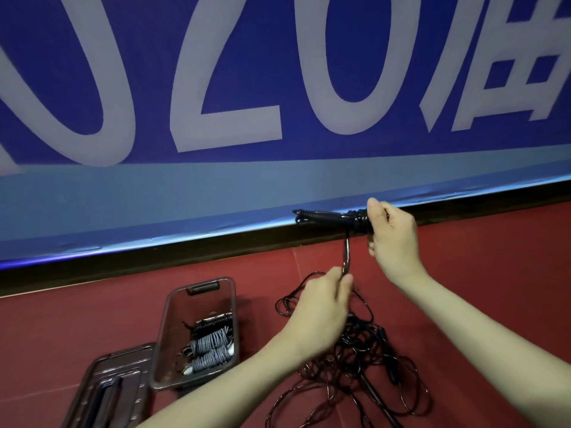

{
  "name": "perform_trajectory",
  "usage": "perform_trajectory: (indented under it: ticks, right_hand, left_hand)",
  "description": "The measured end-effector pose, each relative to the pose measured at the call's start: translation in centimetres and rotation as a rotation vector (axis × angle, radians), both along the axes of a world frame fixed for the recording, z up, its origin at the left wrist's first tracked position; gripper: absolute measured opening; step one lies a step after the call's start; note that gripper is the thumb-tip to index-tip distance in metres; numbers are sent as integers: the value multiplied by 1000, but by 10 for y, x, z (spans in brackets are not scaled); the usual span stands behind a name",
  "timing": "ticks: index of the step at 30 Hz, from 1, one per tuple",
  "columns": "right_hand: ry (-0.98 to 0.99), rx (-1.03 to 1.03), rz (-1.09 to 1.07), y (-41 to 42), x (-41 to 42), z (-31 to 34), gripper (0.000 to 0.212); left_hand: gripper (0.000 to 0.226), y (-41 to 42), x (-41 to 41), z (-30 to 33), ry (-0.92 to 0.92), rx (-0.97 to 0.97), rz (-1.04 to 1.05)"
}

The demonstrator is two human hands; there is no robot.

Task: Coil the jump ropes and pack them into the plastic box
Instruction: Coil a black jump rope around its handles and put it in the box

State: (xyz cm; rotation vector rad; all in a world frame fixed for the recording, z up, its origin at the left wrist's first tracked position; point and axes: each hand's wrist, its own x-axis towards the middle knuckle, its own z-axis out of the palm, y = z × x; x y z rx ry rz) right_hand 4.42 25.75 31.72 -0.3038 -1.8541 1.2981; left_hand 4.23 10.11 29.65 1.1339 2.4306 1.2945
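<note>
My right hand [391, 233] grips a pair of black jump-rope handles [327, 218], held level in the air with cord wound round their right end. A short stretch of black cord [346, 253] runs down from the handles to my left hand [321, 307], which pinches it between thumb and fingers. Below my hands a loose tangle of black cord [355, 359] with another black handle lies on the red floor. The clear plastic box [173, 319] stands at the lower left. It holds one black and two grey coiled ropes [210, 344].
The box's lid [105, 390] lies flat on the floor in front of the box. A blue banner with large pale letters [278, 88] covers the wall behind, above a black skirting strip [154, 257].
</note>
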Motion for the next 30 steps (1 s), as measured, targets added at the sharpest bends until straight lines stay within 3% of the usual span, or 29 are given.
perform_trajectory:
  ticks: [6, 12, 20, 25, 30]
  right_hand:
    - [-53, 295, -95, 12, 5, -9, 45]
    - [-224, 440, 4, 17, 9, -27, 39]
    - [-282, 457, 230, -1, 22, -26, 44]
    - [-149, 410, 280, -11, 30, -13, 38]
    - [-39, 456, 268, -17, 36, -4, 33]
  left_hand:
    - [31, -8, 1, 15, 355, -220, -56]
    - [30, -19, -23, 30, 577, -192, -20]
    - [19, -23, -51, 32, 436, -125, 34]
    - [24, -22, -65, 17, 178, -85, -24]
    - [25, -22, -57, 14, 134, 87, -70]
